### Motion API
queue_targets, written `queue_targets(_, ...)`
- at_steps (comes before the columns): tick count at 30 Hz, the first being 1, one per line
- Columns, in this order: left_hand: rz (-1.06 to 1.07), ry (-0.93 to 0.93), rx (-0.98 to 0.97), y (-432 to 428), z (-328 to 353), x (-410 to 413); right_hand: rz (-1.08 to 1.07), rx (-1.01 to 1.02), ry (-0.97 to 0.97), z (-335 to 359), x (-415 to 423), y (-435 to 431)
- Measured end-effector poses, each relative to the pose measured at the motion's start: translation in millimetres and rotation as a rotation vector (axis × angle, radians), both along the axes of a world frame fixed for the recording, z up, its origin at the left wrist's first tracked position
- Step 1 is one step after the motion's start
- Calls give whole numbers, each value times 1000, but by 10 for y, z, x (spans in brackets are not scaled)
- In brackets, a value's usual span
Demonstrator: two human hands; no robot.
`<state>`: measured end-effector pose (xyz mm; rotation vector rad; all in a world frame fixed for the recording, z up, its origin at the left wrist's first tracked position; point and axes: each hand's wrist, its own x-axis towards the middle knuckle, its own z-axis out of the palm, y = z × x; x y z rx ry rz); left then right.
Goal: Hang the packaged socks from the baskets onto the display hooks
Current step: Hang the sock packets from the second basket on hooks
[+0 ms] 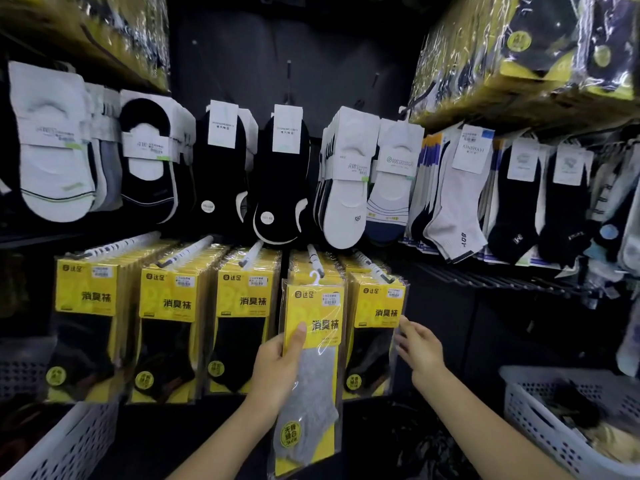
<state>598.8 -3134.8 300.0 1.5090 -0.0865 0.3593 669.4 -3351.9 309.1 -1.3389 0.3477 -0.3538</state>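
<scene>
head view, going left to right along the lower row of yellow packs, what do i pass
first stack → second stack → third stack → grey-sock pack, held up in front of the fourth hook → last stack → right hand → right basket

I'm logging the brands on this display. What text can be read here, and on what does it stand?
"达足", "消臭袜": held pack and hung packs.
"无骨缝合": held pack's round sticker.
"BOY": white ankle sock.
"Guan…", rest blurred: white sock's label.
Too small to read: price stickers, other labels.
</scene>
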Motion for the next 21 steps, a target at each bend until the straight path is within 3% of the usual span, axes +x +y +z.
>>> queue_targets(5,-60,35,-3,-212,-26,-8,386,-77,-67,47,-419,214)
queue_targets(8,-97,-3,10,-382,3,-43,468,-210,-98,60,-604,284)
queue_targets(15,-181,69,-9,-614,74,-124,316,-125,-166,27,-753,71)
queue_targets(21,-310,182,124,-730,74,-124,118,-99,-160,21,-644,-224)
